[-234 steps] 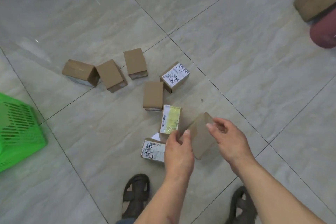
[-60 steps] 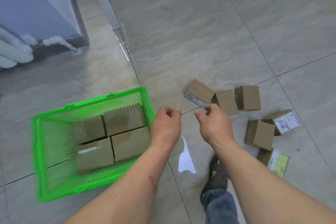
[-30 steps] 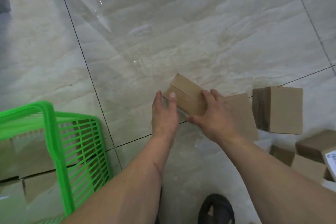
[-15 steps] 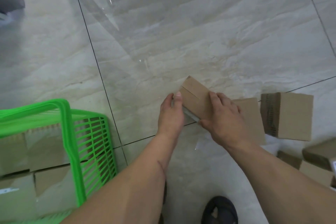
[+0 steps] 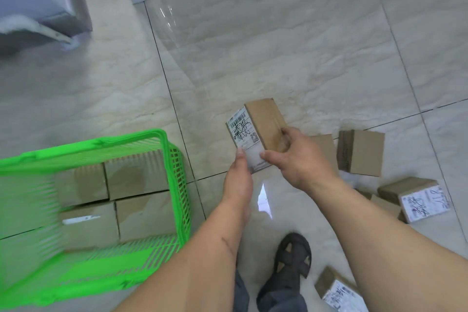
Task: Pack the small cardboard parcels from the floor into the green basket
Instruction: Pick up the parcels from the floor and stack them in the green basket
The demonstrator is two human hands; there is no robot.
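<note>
The labelled parcel (image 5: 255,132), which half a second ago lay on the floor under both hands, is now lifted clear and held in the air just right of the green basket (image 5: 174,175) (four parcels already lie inside), so the carry across looks next. The right hand (image 5: 296,157) grips its near end, thumb on the label, while the left hand (image 5: 239,172) pinches the lower left corner, both forearms reaching forward.

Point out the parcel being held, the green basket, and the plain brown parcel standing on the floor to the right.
Held cardboard parcel with shipping label (image 5: 264,124), head view: its brown taped face.
Green plastic basket (image 5: 166,145), head view: its near-right rim.
Plain brown cardboard parcel (image 5: 366,153), head view: its top face.
</note>
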